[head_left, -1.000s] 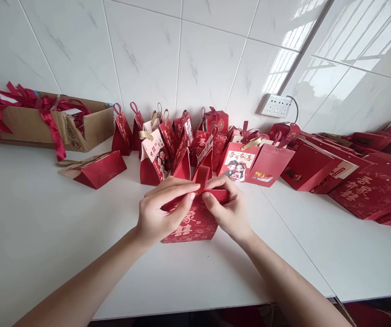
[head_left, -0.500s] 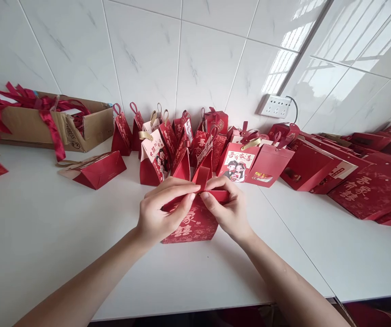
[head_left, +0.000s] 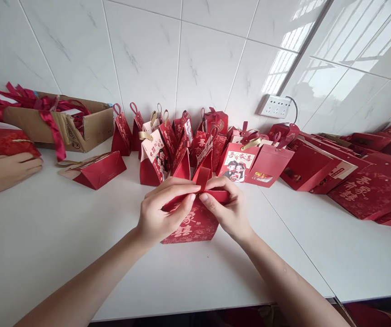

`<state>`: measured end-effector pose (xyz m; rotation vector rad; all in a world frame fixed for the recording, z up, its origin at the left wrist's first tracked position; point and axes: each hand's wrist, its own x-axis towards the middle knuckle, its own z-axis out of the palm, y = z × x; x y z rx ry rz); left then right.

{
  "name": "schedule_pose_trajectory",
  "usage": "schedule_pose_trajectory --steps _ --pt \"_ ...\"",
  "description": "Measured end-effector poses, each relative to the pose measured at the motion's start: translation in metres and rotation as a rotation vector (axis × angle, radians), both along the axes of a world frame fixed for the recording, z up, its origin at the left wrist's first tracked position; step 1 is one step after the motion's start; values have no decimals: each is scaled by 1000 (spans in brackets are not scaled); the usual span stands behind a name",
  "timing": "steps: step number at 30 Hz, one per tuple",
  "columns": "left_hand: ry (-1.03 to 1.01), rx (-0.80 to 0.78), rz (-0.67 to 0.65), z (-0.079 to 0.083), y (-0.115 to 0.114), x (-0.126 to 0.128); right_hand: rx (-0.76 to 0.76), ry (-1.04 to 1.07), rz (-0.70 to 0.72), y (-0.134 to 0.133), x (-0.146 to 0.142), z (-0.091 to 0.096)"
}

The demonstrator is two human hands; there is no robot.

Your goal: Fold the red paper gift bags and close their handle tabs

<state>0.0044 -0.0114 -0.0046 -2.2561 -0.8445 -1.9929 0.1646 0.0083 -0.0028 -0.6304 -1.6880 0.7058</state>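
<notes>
A red paper gift box (head_left: 195, 227) with pale printed characters stands upright on the white table in front of me. My left hand (head_left: 163, 206) pinches the left side of its top edge, thumb in front and fingers behind. On the right side of the same top, my right hand (head_left: 228, 204) grips in a like way, its thumb close to the other thumb. Between the hands a red ribbon loop (head_left: 203, 177) sticks up from the box's top. My fingers hide the spot where the ribbon meets the box.
Behind stand several finished-looking gift boxes (head_left: 238, 164) with ribbon handles. One box (head_left: 102, 170) lies on its side at left, near a cardboard carton (head_left: 89, 131) of ribbons. Flatter red boxes (head_left: 373, 186) lean at right. Another person's hand (head_left: 7, 172) rests at the left edge by a red item (head_left: 4, 140).
Another person's hand has come in at the left edge, where a red item now sits differently. My own hands and the gift box have hardly moved.
</notes>
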Motion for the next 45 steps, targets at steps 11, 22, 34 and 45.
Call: schedule_pose_trajectory --steps 11,22,34,45 --pt "11 47 5 -2 1 -1 -8 -4 -10 1 -1 1" --pt "0 82 -24 -2 1 -1 -38 24 61 1 -1 0" --pt "29 57 -47 -1 1 -1 -56 72 61 2 -3 2" --pt "25 48 -15 -2 1 -1 -138 76 81 -1 -2 2"
